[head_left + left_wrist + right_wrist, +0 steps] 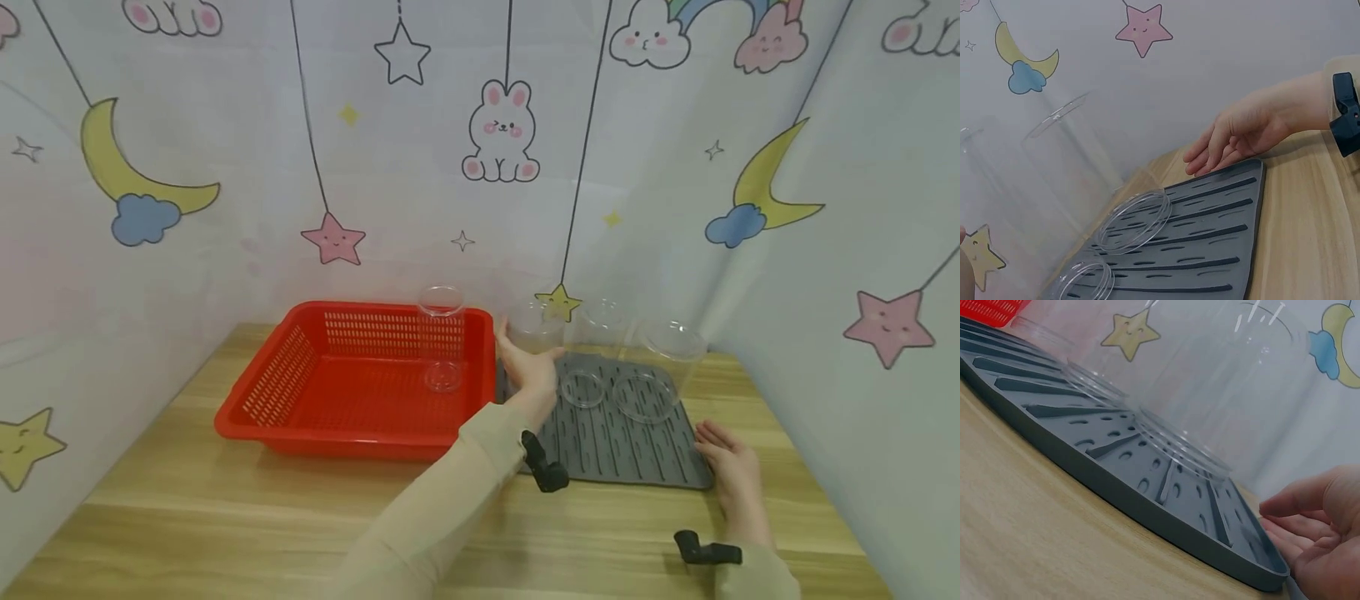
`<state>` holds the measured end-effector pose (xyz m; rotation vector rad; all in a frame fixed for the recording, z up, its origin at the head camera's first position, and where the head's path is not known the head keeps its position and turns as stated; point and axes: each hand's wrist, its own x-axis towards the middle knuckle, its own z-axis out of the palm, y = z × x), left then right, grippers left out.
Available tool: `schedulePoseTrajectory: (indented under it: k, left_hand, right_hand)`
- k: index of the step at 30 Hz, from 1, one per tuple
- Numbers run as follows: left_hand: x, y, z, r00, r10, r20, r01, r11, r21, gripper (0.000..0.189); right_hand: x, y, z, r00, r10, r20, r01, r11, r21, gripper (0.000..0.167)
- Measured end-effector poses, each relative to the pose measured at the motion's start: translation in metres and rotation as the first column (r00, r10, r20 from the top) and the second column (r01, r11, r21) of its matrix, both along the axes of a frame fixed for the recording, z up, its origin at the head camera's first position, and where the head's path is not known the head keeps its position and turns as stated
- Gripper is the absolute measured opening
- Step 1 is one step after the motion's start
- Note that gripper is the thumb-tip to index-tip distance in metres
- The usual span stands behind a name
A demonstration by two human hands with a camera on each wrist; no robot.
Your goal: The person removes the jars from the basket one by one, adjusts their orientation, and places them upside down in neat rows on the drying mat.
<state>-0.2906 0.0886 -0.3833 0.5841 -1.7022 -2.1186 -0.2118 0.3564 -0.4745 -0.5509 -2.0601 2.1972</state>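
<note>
A clear, colourless cylindrical container (536,333) is seen just right of centre in the head view, over the left far part of a grey, ridged, rectangular drying mat (600,450), with its long axis upright. Its near side is covered by the left hand (531,371), so the container lies straight beyond the palm, up the frame, and is flanked by the fingers on its left and the thumb toward its lower right. The fingers are spread about as wide as the container's wall; whether the wall is gripped or only bracketed cannot be told, and the base is hidden by the hand in that view. The right hand (731,467) is placed well apart, at the mat's lower right corner, its fingers loosely bent and nothing seen in them; contact with the mat's edge cannot be made out. Between the two hands, a narrower clear cylinder (600,342) and a wider clear cylinder (663,358) are stood upright on the mat. Left of the left hand, close beside the mat, a red, slotted plastic basket (285,367) is set, and one tall clear cylinder (441,333) is stood upright inside its right part.
</note>
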Motion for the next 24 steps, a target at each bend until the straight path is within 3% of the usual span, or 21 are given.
schedulePoseTrajectory:
  k: [11, 18, 24]
  left_hand:
    - [-0.004, 0.0, -0.014, 0.999, -0.027, 0.033, 0.029, 0.998, -0.058, 0.095]
    - [-0.006, 0.003, -0.016, 0.999, -0.031, 0.01, 0.032, 0.998, -0.058, 0.096]
    - [-0.007, 0.003, -0.019, 0.999, -0.041, 0.011, 0.042, 0.996, -0.077, 0.095]
  right_hand:
    - [-0.002, 0.0, -0.004, 0.999, -0.013, -0.051, 0.011, 0.999, -0.032, 0.062]
    - [-0.003, -0.001, 0.001, 0.998, -0.058, -0.005, 0.057, 0.995, -0.075, 0.062]
    - [-0.003, -0.001, -0.001, 0.999, -0.05, -0.002, 0.05, 0.998, -0.04, 0.062]
